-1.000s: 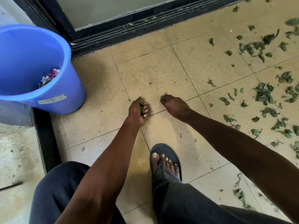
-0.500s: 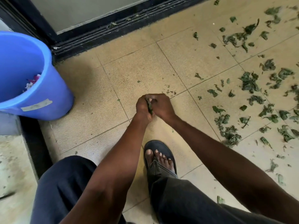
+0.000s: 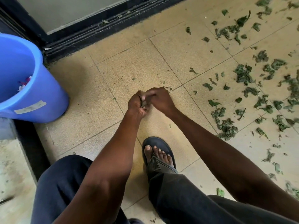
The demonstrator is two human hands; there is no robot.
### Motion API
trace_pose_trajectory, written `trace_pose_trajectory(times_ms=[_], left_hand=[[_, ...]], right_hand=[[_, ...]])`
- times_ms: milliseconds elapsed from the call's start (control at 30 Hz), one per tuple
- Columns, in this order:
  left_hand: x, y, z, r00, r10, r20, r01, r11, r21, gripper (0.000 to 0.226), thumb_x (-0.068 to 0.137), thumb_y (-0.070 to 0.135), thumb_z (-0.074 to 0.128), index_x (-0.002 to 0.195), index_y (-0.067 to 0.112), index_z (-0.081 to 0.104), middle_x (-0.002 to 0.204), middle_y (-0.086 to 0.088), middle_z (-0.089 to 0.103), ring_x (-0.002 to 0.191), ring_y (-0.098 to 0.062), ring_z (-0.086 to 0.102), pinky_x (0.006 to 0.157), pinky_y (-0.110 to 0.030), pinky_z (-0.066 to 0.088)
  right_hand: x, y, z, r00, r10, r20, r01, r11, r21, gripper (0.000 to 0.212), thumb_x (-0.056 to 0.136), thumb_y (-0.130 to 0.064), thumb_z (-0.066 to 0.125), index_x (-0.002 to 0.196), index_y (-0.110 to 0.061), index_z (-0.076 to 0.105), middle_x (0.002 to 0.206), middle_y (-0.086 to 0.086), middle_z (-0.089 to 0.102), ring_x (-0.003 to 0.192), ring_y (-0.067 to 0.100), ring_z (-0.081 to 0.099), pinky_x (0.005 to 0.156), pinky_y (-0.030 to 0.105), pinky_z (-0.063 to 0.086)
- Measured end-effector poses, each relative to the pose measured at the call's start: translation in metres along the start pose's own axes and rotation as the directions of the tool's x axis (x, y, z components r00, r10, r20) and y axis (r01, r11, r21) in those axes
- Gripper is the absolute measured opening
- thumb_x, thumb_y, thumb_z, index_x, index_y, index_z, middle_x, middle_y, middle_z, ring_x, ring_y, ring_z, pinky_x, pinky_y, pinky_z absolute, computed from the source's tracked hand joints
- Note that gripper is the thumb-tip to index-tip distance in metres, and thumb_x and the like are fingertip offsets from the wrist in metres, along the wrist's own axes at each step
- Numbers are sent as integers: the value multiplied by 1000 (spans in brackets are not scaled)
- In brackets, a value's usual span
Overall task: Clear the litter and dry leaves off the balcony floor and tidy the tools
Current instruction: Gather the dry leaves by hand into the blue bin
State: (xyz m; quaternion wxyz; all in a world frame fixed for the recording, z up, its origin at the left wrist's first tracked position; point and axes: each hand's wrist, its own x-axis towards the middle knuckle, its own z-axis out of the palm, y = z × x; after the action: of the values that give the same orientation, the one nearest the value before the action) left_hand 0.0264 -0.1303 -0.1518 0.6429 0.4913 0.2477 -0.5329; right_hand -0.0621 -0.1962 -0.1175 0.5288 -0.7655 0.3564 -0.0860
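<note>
Now 2 hands, left hand (image 3: 136,105) & right hand (image 3: 159,99), grip 1 leaf clump (image 3: 144,103); 1 bucket (image 3: 40,101).

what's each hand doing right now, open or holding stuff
Left hand: closed round a small clump of leaves.
Right hand: fingers blurred at the clump; grip cannot be told.

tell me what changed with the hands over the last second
The right hand moved left from the floor to meet the left hand, apparently passing leaf bits into it. The left hand still grips its leaves. The blue bucket and the scattered leaves haven't moved.
</note>
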Motion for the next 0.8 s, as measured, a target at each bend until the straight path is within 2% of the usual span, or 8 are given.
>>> trace_pose_trajectory(times_ms=[33,100,200,267,467,600,700,800], left_hand=[[2,3,-3,1000,-8,-5,8,1000,-13,42,104,35,43,65,20,48,41,6,45,28,-6,31,28,-15,22],[3,11,-9,1000,9,-28,-10,1000,-23,48,103,34,45,58,21,41,39,8,35,27,-6,28,28,-14,19],[6,17,-15,998,25,-55,-26,1000,-17,47,101,34,50,57,22,41,41,7,36,28,-6,29,27,-16,18],[7,20,-18,997,25,-67,-25,1000,-4,45,101,35,50,58,22,41,42,7,36,29,-7,29,28,-16,18],[2,35,-23,995,30,-100,-32,999,-24,44,101,35,48,60,22,40,41,6,34,30,-8,29,30,-15,18],[3,45,-33,991,46,-129,-54,997,-63,44,101,36,49,60,22,41,43,7,35,31,-8,29,31,-14,17],[4,53,-41,990,50,-130,-60,995,-75,44,102,35,47,60,22,40,42,7,35,30,-7,29,30,-14,16],[5,60,-46,988,54,-145,-65,996,-68,44,102,33,46,60,22,40,42,7,34,30,-8,28,29,-15,16]], right_hand=[[1,6,-5,996,27,-79,-24,999,46,21,89,-7,64,108,-3,73,108,8,72,97,14,66,90,28,50],[6,29,-9,967,75,-245,-101,990,-96,48,97,-27,57,134,3,52,135,19,57,125,25,53,105,31,40],[13,61,-3,951,185,-246,-245,939,-242,77,102,-48,38,152,3,11,161,21,10,150,30,5,122,41,6],[23,71,3,966,138,-219,-210,913,-350,79,102,-50,33,153,1,2,162,19,-2,150,30,-6,121,41,-4],[52,61,39,998,8,-60,-44,778,-627,81,101,-54,25,152,3,-3,161,22,-6,149,33,-9,121,42,-7],[75,45,60,995,-56,78,93,739,-667,77,103,-50,25,152,3,-3,161,21,-6,149,33,-9,122,42,-5],[93,31,69,962,-128,242,260,705,-660,66,105,-36,30,153,1,5,162,20,0,150,33,-5,122,42,-3],[95,26,68,882,-237,407,456,646,-613,54,105,-23,31,152,2,20,161,19,11,150,32,4,123,41,4]])
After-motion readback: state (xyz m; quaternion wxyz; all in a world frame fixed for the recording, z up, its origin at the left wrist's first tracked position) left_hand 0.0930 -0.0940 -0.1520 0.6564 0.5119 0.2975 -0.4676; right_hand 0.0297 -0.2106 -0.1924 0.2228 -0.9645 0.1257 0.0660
